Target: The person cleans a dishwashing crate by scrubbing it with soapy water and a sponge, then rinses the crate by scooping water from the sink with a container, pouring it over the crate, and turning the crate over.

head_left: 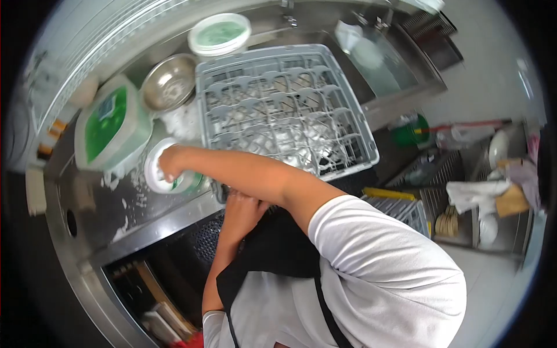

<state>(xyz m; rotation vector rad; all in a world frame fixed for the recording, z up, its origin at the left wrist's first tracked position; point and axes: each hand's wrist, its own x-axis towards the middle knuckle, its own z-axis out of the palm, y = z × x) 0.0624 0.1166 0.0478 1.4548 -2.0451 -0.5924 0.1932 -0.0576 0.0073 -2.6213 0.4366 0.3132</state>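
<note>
My right hand (170, 164) reaches across to the left, over a round white tub (152, 168) with green at its bottom edge. Its fingers curl downward at the tub's mouth; whatever they hold is hidden. Below my right forearm, my left hand (242, 210) is at the near left corner of a grey dish rack (366, 145). The forearm covers the left fingertips, so their grip does not show. Inside the rack, several clear glasses (284, 136) sit in the compartments.
A steel bowl (169, 81), a large tub of green liquid (87, 124) and a round white bucket (194, 42) stand behind. Foam (183, 124) lies on the counter. A water-filled sink (389, 72) is at the upper right; a loaded shelf (476, 226) stands at right.
</note>
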